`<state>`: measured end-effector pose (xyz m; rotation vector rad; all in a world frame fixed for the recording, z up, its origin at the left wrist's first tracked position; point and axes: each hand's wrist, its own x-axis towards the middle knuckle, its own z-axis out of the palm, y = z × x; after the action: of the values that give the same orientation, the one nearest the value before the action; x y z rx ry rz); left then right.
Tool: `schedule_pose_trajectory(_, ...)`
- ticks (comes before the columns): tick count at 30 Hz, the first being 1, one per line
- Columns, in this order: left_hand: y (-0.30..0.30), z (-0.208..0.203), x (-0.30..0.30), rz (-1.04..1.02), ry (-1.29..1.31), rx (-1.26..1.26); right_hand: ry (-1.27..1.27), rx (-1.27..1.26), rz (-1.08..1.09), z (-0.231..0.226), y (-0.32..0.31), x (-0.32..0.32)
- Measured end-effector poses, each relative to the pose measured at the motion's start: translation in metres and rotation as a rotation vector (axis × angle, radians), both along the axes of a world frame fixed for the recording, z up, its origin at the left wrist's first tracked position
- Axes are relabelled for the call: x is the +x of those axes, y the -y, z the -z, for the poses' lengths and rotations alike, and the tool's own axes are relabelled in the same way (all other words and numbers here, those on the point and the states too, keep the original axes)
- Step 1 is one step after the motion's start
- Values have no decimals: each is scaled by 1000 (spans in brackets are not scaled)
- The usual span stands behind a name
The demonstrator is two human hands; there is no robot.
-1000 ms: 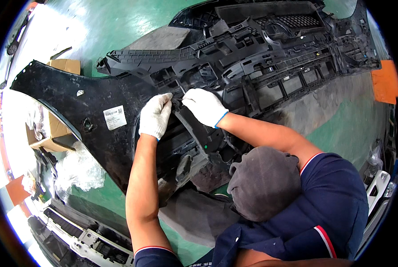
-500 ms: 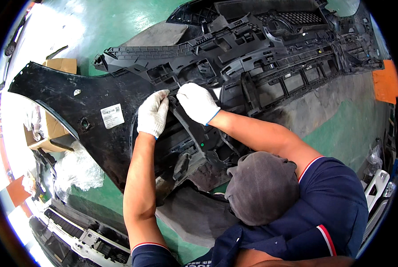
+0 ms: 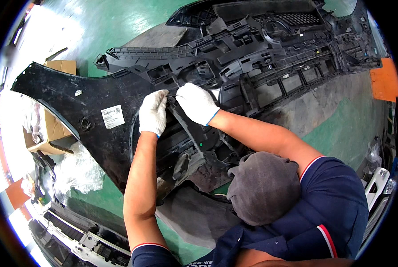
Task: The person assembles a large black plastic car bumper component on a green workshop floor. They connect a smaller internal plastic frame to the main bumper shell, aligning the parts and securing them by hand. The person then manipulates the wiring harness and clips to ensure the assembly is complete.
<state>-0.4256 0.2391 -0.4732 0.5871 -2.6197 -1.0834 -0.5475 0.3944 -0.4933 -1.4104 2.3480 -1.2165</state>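
Both my hands wear white knitted gloves and work close together at the inner side of a large black plastic car bumper. My left hand has its fingers bent and pressed together at a bracket near the panel's curved edge. Just to its right, my right hand is closed, fingertips turned toward the left ones, with a narrow gap between them. Whatever the fingertips pinch is hidden by the gloves or too small to tell. A white printed label is stuck on the black panel left of my left hand.
More black bumper framework stretches to the far right. Grey sheeting lies under it on the green floor. At the left stand an open cardboard box and clear plastic wrap. A white bumper part lies lower left.
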Motion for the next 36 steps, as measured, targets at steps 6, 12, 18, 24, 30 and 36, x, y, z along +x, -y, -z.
schedule_pose_trajectory(6, 4, 8, -7, -184, 109, 546, 56, 9, -27, 3, 2, -3)
schedule_pose_trajectory(12, 8, 8, -8, -162, 66, 580, 78, 17, -32, 5, 3, -7)
schedule_pose_trajectory(18, 11, 4, -11, -188, 59, 839, 158, 25, -72, 2, 3, -10)
schedule_pose_trajectory(24, 16, -2, -12, -200, 105, 916, 161, 26, -94, 4, 5, -18)
schedule_pose_trajectory(30, 17, -10, -16, -216, 174, 983, 247, 43, -126, 4, 6, -25)
schedule_pose_trajectory(36, 18, -5, -10, -157, 125, 1107, 306, 130, -129, -3, 7, -28)
